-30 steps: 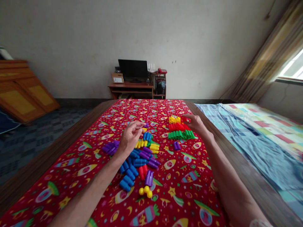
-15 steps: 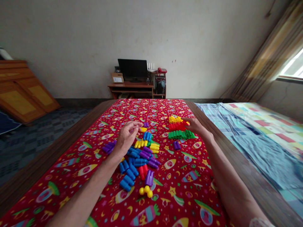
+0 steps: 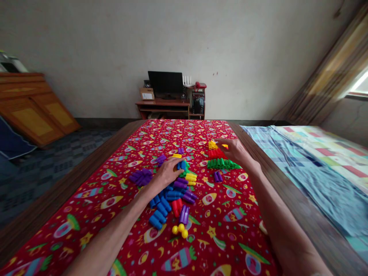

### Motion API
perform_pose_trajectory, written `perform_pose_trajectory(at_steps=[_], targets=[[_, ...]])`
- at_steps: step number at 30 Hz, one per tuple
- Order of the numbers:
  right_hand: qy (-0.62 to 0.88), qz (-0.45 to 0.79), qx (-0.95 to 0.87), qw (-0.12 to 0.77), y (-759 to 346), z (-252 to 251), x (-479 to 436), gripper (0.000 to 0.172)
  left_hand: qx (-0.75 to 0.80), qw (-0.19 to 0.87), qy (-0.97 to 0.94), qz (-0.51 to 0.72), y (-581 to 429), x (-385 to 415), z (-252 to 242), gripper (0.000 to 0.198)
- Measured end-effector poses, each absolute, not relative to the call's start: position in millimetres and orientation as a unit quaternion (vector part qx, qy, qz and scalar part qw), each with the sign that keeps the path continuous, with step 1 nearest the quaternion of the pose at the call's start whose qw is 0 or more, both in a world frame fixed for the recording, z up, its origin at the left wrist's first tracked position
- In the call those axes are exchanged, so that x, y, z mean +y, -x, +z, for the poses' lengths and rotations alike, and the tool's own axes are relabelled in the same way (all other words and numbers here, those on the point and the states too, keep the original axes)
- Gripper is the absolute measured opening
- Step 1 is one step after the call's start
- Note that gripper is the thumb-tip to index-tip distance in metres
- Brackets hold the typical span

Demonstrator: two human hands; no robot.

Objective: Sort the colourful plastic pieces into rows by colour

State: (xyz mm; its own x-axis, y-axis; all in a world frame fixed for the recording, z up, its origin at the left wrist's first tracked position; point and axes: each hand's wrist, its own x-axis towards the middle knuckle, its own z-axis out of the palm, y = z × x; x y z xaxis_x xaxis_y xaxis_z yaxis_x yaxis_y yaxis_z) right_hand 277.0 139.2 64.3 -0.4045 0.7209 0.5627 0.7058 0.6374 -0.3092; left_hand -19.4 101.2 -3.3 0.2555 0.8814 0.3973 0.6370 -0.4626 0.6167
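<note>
Over the middle of the loose pile, my left hand (image 3: 169,171) has its thumb and fingers apart around a blue peg-shaped toy block (image 3: 181,165); what lies under the palm is hidden. Yellow blocks (image 3: 191,178), purple blocks (image 3: 142,177) and blue blocks (image 3: 157,219) lie about it. On the right, my right hand (image 3: 234,148) pinches at the row of yellow blocks (image 3: 212,145), partly covering it. Below that row are red blocks (image 3: 216,154), a row of green blocks (image 3: 222,164) and a purple block (image 3: 217,176).
A red patterned cloth (image 3: 201,249) covers the table. Nearer to me lie a red block (image 3: 177,207), a purple block (image 3: 184,215) and a yellow three-knobbed piece (image 3: 180,230). A bed (image 3: 316,168) stands on the right, a desk with a monitor (image 3: 166,83) beyond.
My left hand has come down and right onto the pile, covering yellow blocks there, and purple blocks show where it was. My right hand's fingers have reached left over the yellow row. The view has shifted slightly.
</note>
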Motion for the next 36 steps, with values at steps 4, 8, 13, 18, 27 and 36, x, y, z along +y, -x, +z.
perform_pose_trajectory(at_steps=[4, 8, 13, 18, 27, 36], targets=[[0.344, 0.058, -0.891, 0.289, -245.0, 66.0, 119.8, 0.031, 0.545, 0.166, -0.725, 0.387, 23.0, 99.0, 9.7, 0.032], [0.250, 0.099, -0.924, 0.274, -211.3, 56.0, 104.5, 0.036, 0.544, 0.251, -0.716, 0.360, 24.0, 94.0, 23.5, 0.045], [0.243, 0.093, -0.922, 0.285, -188.8, 40.4, 94.5, 0.048, 0.514, 0.309, -0.719, 0.352, 14.7, 85.2, 33.4, 0.047], [0.303, 0.066, -0.906, 0.287, -190.7, 43.9, 93.5, 0.022, 0.456, 0.396, -0.680, 0.416, 5.9, 82.8, 32.1, 0.044], [0.272, 0.184, -0.886, 0.327, -186.5, 46.3, 86.7, 0.026, 0.454, 0.408, -0.631, 0.479, -0.1, 76.2, 27.0, 0.040], [0.275, 0.194, -0.859, 0.385, -169.0, 36.5, 76.0, 0.042, 0.478, 0.325, -0.632, 0.516, -1.2, 78.1, 12.9, 0.036]])
